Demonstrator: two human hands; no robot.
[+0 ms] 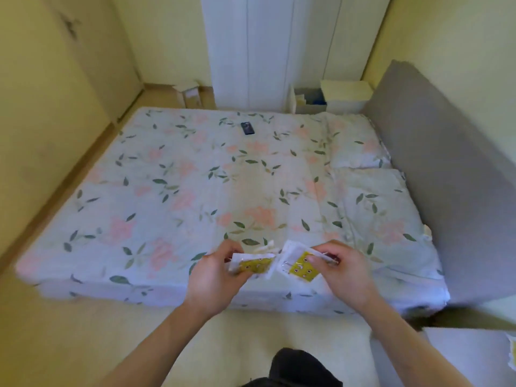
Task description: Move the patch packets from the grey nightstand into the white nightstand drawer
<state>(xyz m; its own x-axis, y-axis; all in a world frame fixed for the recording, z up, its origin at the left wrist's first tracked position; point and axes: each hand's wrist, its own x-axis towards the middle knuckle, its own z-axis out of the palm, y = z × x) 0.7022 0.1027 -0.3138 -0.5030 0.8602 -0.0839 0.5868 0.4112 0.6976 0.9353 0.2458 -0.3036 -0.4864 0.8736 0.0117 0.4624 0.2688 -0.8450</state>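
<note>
Above the near edge of the bed (195,177): left hand (215,277) and right hand (346,272) each pinch a patch packet (252,265), white nightstand (343,96) well apart across the bed, nearer the right.

A bed (195,191) with a floral cover carries a small dark phone (247,128) near its far edge and two pillows (360,169) along its right edge. A grey headboard (446,177) stands behind them, and a white wardrobe (265,51) beyond the bed.
</note>
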